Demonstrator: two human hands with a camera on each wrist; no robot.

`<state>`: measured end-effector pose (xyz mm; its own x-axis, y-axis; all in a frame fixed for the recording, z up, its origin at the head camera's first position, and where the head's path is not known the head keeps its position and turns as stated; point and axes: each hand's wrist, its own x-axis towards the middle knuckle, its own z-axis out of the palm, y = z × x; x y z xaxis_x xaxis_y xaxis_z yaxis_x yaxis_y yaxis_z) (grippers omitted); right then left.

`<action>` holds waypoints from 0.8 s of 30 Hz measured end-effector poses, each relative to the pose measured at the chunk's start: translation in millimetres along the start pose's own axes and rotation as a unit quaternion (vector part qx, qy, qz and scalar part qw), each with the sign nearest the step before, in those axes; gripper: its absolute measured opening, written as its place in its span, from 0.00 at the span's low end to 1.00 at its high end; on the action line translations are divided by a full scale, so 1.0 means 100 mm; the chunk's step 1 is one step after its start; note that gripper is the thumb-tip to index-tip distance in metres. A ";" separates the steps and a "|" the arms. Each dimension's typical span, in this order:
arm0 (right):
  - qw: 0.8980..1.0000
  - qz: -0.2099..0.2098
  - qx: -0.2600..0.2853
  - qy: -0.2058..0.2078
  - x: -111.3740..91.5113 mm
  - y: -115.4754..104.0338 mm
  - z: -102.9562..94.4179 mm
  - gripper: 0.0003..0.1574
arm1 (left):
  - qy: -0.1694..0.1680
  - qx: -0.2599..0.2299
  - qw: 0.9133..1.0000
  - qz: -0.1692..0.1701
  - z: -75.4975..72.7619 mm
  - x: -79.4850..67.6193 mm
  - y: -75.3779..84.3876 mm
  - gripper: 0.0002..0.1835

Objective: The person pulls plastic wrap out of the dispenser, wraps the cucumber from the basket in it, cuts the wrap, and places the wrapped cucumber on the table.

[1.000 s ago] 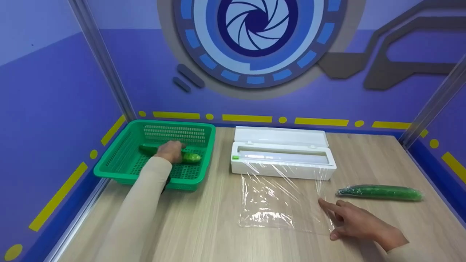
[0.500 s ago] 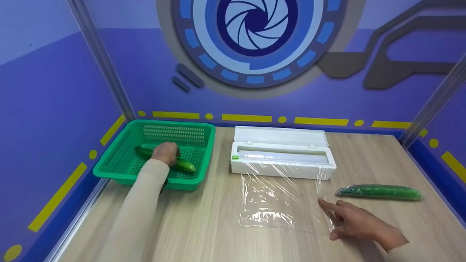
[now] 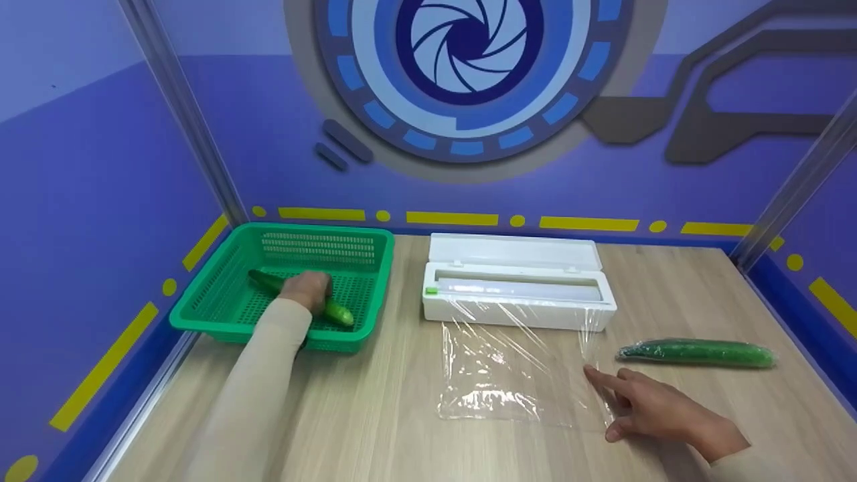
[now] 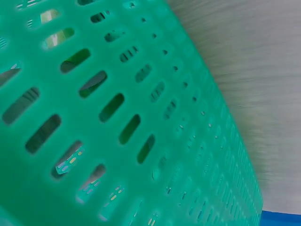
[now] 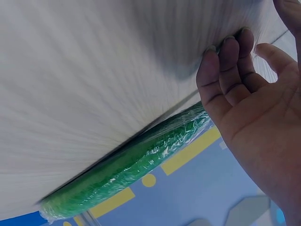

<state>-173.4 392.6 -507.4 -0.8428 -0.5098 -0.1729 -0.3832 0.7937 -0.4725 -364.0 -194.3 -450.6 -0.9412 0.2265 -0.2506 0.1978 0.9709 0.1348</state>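
Note:
In the head view my left hand (image 3: 306, 291) reaches into a green plastic basket (image 3: 383, 281) and grips a cucumber (image 3: 339, 313) around its middle; both its ends show. The left wrist view is filled by the basket's slotted wall (image 4: 84, 108), which hides most of the hand. My right hand (image 3: 659, 408) rests at the right edge of a sheet of cling film (image 3: 495, 381), index fingertip and thumb tip apart on it. Its other fingers bend loosely over the table in the right wrist view. Beside it lies a film-wrapped cucumber (image 3: 703, 353).
A white cling film dispenser (image 3: 515, 314) stands at the back middle with its lid (image 3: 515, 250) raised and the film roll (image 3: 519, 289) inside. The sheet runs from its front onto the wooden table (image 3: 375, 415). Printed panels (image 3: 462, 187) enclose the back and sides.
My left hand has shifted slightly toward me, and the cucumber in the basket has turned, its right end swinging nearer and to the left. The right hand and film look unchanged.

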 end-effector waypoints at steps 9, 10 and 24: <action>1.000 0.029 0.008 -0.008 0.00 -0.01 -0.01 0.64 | 0.048 0.072 0.996 0.037 -0.05 -0.02 0.03 0.10; 1.000 0.028 0.008 -0.008 0.00 -0.01 -0.01 0.64 | 0.060 0.071 0.995 0.043 -0.06 -0.03 0.02 0.12; 1.000 0.016 0.011 -0.005 0.01 0.01 -0.01 0.64 | 0.162 0.015 0.985 0.062 -0.19 -0.15 -0.03 0.24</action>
<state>-174.8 393.3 -507.6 -0.8504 -0.4882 -0.1965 -0.3482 0.8020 -0.4853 -355.7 -202.3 -428.7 -0.9464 0.3113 0.0862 0.3199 0.9403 0.1164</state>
